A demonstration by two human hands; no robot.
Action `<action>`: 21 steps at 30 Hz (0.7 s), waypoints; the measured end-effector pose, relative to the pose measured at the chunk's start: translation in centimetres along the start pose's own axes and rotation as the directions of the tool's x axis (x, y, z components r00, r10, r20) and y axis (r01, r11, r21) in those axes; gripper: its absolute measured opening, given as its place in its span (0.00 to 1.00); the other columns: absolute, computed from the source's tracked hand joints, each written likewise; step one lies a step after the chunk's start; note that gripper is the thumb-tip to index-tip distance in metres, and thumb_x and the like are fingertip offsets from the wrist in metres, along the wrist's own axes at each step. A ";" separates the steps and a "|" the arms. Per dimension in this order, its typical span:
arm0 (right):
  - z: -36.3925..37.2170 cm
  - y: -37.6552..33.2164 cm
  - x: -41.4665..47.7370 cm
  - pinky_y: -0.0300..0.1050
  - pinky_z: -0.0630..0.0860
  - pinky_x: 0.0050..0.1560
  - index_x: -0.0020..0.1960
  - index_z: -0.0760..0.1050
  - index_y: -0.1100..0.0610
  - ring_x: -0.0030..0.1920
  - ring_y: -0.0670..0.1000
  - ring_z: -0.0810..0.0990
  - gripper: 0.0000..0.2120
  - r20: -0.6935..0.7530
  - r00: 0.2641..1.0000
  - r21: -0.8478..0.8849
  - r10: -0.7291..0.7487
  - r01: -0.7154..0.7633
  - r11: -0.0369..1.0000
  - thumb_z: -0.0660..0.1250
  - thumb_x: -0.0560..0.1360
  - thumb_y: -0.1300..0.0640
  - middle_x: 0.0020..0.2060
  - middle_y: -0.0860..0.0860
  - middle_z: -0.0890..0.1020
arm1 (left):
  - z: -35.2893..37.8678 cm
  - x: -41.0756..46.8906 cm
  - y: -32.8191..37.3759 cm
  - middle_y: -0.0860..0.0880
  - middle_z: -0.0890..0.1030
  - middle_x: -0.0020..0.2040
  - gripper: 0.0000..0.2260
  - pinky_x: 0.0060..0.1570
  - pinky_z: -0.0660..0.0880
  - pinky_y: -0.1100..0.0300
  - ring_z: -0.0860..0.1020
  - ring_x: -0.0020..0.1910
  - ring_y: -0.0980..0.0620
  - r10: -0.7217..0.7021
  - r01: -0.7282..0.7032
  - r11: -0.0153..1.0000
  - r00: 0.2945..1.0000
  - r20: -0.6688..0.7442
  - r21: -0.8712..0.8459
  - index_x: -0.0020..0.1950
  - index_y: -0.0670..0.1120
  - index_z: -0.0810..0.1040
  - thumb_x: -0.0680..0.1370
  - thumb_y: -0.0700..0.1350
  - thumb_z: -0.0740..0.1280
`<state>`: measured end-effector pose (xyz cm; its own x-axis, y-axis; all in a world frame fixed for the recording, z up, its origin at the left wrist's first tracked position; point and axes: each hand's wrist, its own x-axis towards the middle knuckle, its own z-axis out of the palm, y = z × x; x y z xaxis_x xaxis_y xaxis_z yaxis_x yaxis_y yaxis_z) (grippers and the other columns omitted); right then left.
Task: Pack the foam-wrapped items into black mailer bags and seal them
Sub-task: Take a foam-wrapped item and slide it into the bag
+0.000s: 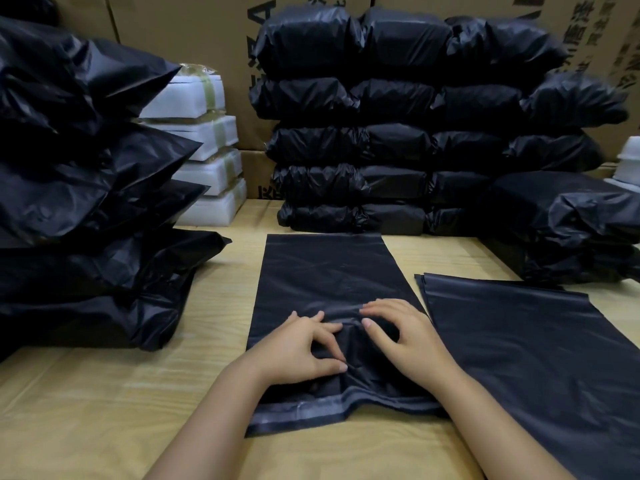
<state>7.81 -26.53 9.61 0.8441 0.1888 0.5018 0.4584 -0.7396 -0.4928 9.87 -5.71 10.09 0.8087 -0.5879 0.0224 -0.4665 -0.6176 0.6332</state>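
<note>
The mailer bag (322,271) lies flat in the middle of the tabletop (86,393), its mouth toward me near the front edge, with the grey adhesive strip (294,412) on the lip. Both my hands are on its lower part. My left hand (298,351) has the fingers curled and pinches a small fold of the film between thumb and fingertips. My right hand (401,337) is beside it, fingers bent, and pinches the raised ridge of film between thumb and index. So neither hand is wide; both hold only the bag.

The step, I think, is to separate the 2 layers and open the mouth. To do it well, I should rub the top layer only, w/ light pressure, and slide it against the bottom one until air comes in. Then 1 hand goes inside, the other keeps the lip down. I must not touch the strip, bc it could stick early or get dust. Thin film stretches easily, so no hard pull.

Just right of this bag is the stack of flat bags (519,341), apart from it. The foam-wrapped items (207,161) stand in a pile toward the back-left corner, so I must reach far for the next one. Packed bags (398,133) are stacked along the back edge, more packed bags in a left pile (86,202) and a right pile (571,230). Cardboard boxes (207,29) stand behind everything.
</note>
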 end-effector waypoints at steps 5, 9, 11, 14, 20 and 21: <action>-0.6 -2.7 -0.6 0.47 0.75 0.34 0.38 0.80 0.58 0.33 0.50 0.76 0.07 -0.010 0.935 -0.110 -0.354 0.351 0.930 0.69 0.73 0.58 0.31 0.48 0.80 | -0.1 -0.1 -0.3 0.59 0.74 0.66 0.05 0.71 0.52 0.61 0.60 0.71 0.66 0.005 -0.006 1.000 0.997 -0.073 -0.018 0.44 0.64 0.82 0.76 0.56 0.66; 0.5 -4.2 -1.1 0.42 0.70 0.23 0.31 0.77 0.55 0.26 0.49 0.72 0.14 0.108 0.856 -0.401 -0.505 0.503 0.766 0.63 0.74 0.53 0.24 0.47 0.75 | -0.1 0.1 -0.3 0.61 0.83 0.51 0.08 0.58 0.73 0.63 0.75 0.55 0.70 -0.062 0.048 0.997 0.967 -0.249 -0.061 0.47 0.57 0.83 0.78 0.52 0.65; 0.9 -4.7 -1.0 0.41 0.68 0.22 0.31 0.77 0.54 0.25 0.48 0.72 0.11 0.114 0.850 -0.480 -0.514 0.500 0.721 0.68 0.72 0.55 0.23 0.46 0.75 | -0.3 0.2 -0.1 0.58 0.82 0.39 0.09 0.45 0.76 0.56 0.78 0.41 0.62 -0.070 0.069 0.997 0.919 -0.389 -0.017 0.42 0.55 0.81 0.78 0.53 0.63; 1.3 -4.6 -0.6 0.39 0.70 0.23 0.34 0.81 0.53 0.28 0.49 0.77 0.10 0.166 0.931 -0.531 -0.325 0.362 0.766 0.79 0.56 0.60 0.29 0.46 0.80 | -0.4 0.2 0.3 0.53 0.80 0.33 0.10 0.40 0.74 0.57 0.77 0.35 0.54 0.075 0.030 0.985 0.813 -0.577 0.171 0.41 0.50 0.81 0.79 0.50 0.64; 1.2 -2.9 0.1 0.43 0.60 0.33 0.61 0.72 0.48 0.43 0.56 0.80 0.18 0.145 0.988 -0.636 0.047 0.056 0.770 0.60 0.74 0.61 0.42 0.49 0.79 | -1.1 0.0 2.1 0.49 0.80 0.36 0.04 0.44 0.74 0.52 0.77 0.34 0.47 0.638 0.148 0.619 0.479 -0.603 0.772 0.41 0.45 0.82 0.75 0.40 0.69; 1.2 -2.7 0.1 0.43 0.60 0.34 0.61 0.72 0.48 0.44 0.57 0.80 0.16 0.119 0.990 -0.619 0.071 0.018 0.785 0.59 0.76 0.60 0.43 0.50 0.79 | -0.9 -0.1 2.9 0.48 0.77 0.34 0.04 0.38 0.71 0.54 0.75 0.32 0.46 0.678 0.141 0.583 0.458 -0.575 0.800 0.39 0.44 0.81 0.73 0.38 0.71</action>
<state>7.03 -23.72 10.14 0.9016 0.2113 0.3774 0.2030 -0.9772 0.0622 8.79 -6.98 12.62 0.2600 -0.3880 0.8842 -0.4447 -0.8609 -0.2470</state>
